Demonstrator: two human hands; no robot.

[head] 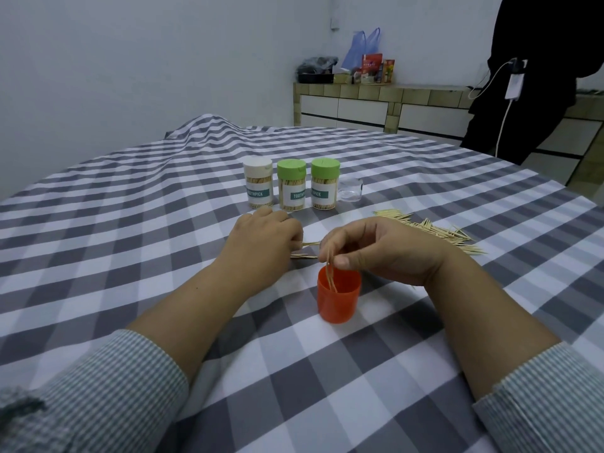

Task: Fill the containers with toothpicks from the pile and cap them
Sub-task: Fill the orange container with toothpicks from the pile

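Head view, grey checked tablecloth [327, 371], pale wall [147, 60], tiled counter [376, 93]

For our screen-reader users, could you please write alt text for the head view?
The right hand lowers pinched toothpicks into an orange cup on a checked cloth. The left hand holds more; behind stand three capped jars and a pile.

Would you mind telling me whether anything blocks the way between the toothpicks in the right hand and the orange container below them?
Nothing visible does. The right hand pinches a few toothpicks directly over the orange container, whose mouth is open and uncapped; their lower tips already dip inside its rim. The left hand rests off to the side on the tablecloth.
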